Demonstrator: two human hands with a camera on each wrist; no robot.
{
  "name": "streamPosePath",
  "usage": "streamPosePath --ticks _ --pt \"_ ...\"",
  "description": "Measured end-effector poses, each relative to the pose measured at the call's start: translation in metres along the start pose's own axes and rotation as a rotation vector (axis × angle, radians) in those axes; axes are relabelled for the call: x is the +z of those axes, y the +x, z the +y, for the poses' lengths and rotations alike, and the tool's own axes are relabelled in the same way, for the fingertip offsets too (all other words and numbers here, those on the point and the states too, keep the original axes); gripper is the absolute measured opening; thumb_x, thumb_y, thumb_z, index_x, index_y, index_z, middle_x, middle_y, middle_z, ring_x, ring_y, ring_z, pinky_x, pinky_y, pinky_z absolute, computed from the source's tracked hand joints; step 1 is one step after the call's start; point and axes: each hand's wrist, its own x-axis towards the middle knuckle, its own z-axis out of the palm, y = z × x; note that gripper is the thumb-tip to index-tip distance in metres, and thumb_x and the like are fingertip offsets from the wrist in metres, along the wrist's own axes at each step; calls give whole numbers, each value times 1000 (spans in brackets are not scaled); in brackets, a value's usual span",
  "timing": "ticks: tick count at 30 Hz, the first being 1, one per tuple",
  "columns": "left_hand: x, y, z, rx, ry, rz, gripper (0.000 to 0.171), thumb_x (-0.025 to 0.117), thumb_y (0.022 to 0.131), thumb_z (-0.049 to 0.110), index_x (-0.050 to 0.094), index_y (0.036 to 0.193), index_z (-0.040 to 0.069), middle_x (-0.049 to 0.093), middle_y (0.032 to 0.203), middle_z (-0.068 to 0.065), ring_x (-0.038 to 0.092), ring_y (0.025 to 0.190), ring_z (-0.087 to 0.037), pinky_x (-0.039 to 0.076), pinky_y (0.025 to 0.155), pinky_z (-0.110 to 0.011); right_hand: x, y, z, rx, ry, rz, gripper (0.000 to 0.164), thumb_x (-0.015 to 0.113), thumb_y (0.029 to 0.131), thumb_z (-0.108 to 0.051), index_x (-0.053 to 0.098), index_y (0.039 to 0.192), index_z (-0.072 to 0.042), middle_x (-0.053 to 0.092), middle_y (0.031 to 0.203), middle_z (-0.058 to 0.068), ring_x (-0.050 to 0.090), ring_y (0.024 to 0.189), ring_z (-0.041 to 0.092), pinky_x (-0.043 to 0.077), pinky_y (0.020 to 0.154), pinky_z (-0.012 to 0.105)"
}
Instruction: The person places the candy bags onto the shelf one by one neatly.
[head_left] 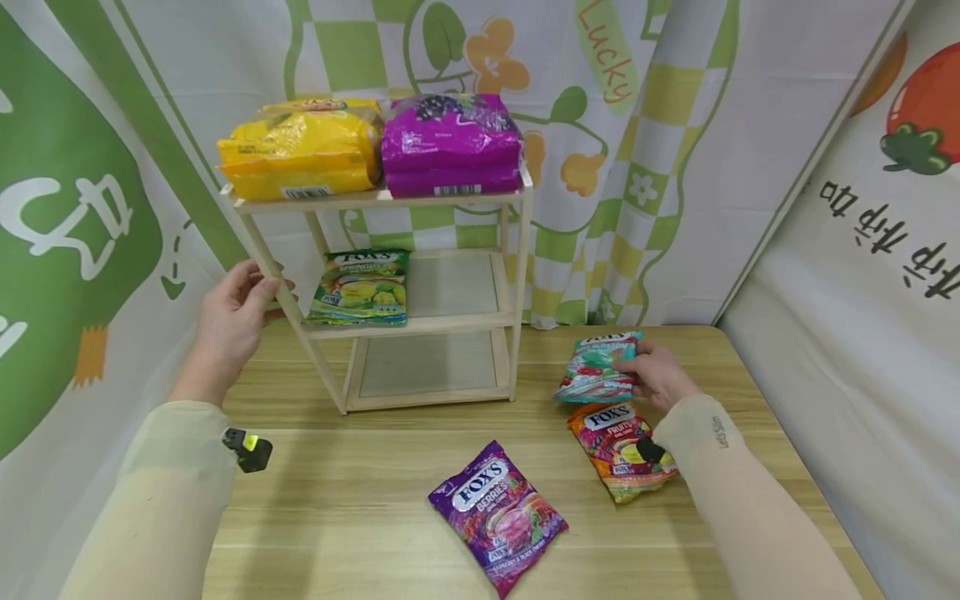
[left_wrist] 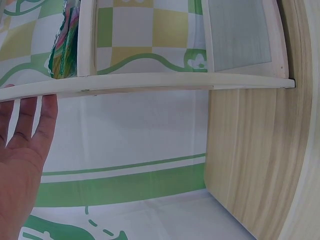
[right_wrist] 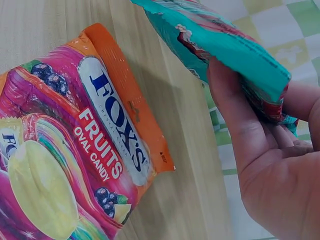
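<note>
My right hand [head_left: 658, 377] pinches a teal candy bag [head_left: 597, 367] by its side, above the back right part of the table. In the right wrist view, the teal bag [right_wrist: 235, 50] is tilted, with thumb and fingers on either side of it. Just in front of that hand lies an orange-edged bag of fruit candy [head_left: 618, 450]. At the left, my left hand [head_left: 238, 304] grips the front left post of a small wooden shelf [head_left: 408, 327], its fingertips showing past the post. A green candy bag [head_left: 362, 287] leans on the middle shelf, on its left side.
On the shelf's top stand a yellow bag [head_left: 303, 150] and a magenta bag [head_left: 452, 146]. A purple berry candy bag [head_left: 498, 518] lies at the front of the wooden table [head_left: 360, 500]. Printed curtains [head_left: 675, 167] enclose the back and sides.
</note>
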Motion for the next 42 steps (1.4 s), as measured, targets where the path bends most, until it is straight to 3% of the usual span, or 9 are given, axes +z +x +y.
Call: streamPosePath --ticks 5,15,24,32,42 --pt "0 0 0 -3 1 1 37 45 110 32 51 141 14 60 114 10 60 106 0 57 89 -15 1 -2 -3 0 22 -10 58 63 101 -9 30 148 4 67 97 8 71 75 14 63 68 28" --pt "-1 1 -1 -9 17 -2 35 45 110 30 53 140 14 60 113 11 60 105 0 58 89 -18 2 -11 -8 -21 86 -60 42 61 101 -4 35 135 1 67 93 8 72 75 15 64 69 29" --pt "1 1 0 -7 -5 4 36 44 109 33 51 139 14 60 114 10 60 106 0 57 88 -15 2 -19 -7 -55 48 -78 57 65 100 -8 29 144 3 67 95 5 69 77 12 63 70 26" --pt "-1 1 0 -25 15 -2 38 44 110 33 51 142 13 59 116 9 59 107 -1 57 90 -16 1 -28 -3 -78 52 -122 39 65 100 -9 40 129 -5 68 96 4 69 81 13 63 75 28" --pt "-1 1 -2 -4 -23 -5 33 45 110 28 53 139 16 60 114 9 61 105 -2 57 87 -14 7 -42 -4 -66 114 -172 54 67 99 -7 33 140 -3 70 95 7 72 79 17 64 74 31"
